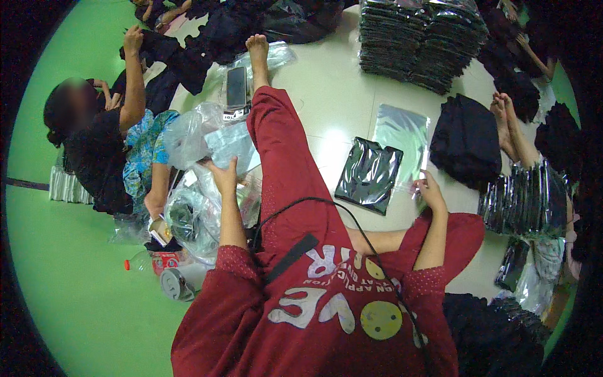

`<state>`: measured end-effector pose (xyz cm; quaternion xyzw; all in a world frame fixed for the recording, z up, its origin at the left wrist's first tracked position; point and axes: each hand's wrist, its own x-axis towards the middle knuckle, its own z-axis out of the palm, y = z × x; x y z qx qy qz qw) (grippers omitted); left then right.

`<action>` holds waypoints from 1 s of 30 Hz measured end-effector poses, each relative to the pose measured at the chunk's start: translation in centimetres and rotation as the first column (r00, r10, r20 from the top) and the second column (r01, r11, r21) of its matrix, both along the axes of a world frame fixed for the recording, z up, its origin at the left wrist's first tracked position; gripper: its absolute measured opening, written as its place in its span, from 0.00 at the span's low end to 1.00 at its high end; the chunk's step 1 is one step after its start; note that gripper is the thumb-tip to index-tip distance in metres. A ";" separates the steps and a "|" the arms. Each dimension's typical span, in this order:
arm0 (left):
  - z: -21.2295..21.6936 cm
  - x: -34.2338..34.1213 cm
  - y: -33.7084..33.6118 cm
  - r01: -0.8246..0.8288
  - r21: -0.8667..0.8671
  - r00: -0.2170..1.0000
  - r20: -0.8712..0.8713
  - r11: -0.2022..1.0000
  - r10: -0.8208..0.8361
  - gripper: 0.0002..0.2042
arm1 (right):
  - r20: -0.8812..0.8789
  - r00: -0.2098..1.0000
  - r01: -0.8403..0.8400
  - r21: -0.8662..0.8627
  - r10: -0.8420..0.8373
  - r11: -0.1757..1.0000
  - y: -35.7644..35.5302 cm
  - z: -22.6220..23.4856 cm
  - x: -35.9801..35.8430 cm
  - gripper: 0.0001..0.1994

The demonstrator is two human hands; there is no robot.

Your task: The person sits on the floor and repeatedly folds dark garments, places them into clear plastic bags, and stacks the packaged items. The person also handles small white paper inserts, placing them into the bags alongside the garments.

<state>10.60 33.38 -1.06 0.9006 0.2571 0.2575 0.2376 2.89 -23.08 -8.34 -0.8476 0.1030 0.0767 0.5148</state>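
My left hand is at my left thigh with thumb and fingers apart, over crumpled clear plastic bags and beside a pale blue flat plastic packet. My right hand pinches the near right edge of a flat clear plastic bag lying on the floor. Just left of that bag, partly over it, lies a folded black garment in a shiny clear bag. Right of the bag sits a pile of folded black cloth.
Tall stacks of bagged black garments stand ahead, with more bagged garments at the right. A phone lies by my left foot. At the left are a bottle, a tumbler and a seated person. A black cable crosses my lap.
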 end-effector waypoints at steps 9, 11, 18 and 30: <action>7.9 -4.8 -9.7 0.711 0.206 0.681 0.035 0.673 -0.731 0.08 | -0.083 0.996 0.007 -0.071 -0.012 0.997 0.7 -0.1 0.2 0.21; 9.0 -7.3 -12.8 0.874 0.162 0.485 -0.283 0.457 -0.828 0.13 | -0.102 0.995 0.010 -0.005 -0.010 1.000 0.9 0.2 0.3 0.20; 8.4 -7.7 -13.2 0.841 -0.307 0.395 -0.212 0.445 -0.894 0.18 | -0.049 0.998 -0.031 -0.037 0.029 0.999 0.9 0.0 -0.1 0.22; 4.8 -6.1 -10.9 0.376 -0.296 0.879 -0.187 0.878 -0.440 0.30 | -0.088 0.995 -0.049 -0.053 0.044 0.997 2.0 0.7 0.2 0.21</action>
